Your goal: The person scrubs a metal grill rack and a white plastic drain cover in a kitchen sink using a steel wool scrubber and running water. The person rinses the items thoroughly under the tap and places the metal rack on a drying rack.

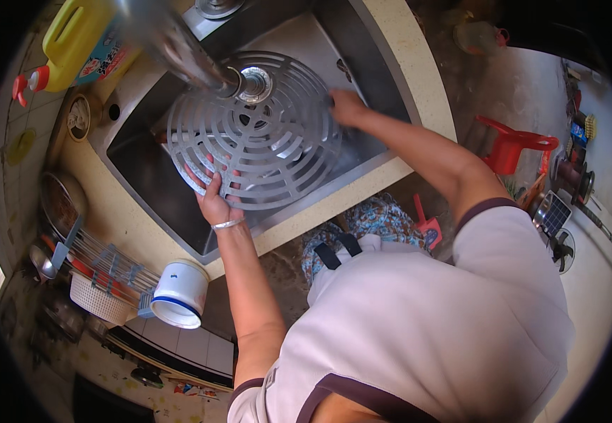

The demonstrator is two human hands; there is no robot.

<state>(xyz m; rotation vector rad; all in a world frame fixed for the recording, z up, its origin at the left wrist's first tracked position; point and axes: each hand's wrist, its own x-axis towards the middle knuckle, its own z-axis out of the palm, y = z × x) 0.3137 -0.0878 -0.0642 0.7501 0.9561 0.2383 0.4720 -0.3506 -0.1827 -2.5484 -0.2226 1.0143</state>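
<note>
A round slotted metal steamer rack (282, 182) is held at a tilt over the stainless steel sink (179, 222). My left hand (218, 201) grips its near left edge, thumb on top and fingers showing through the slots from below. At the rack's right rim is my right hand (349, 108), its fingers curled and somewhat blurred. A small dark object (331, 100) shows at those fingertips; what it is cannot be made out. The metal faucet (195, 53) reaches over the rack and hides part of it. Things lying in the sink under the rack show only partly through the slots.
A yellow detergent jug (73, 42) stands behind the sink on the left. Along the left counter are a metal pan (62, 203), a drying rack (110, 264), a white enamel mug (179, 291) and a woven-look basket (99, 299). A red stool (509, 148) stands to the right.
</note>
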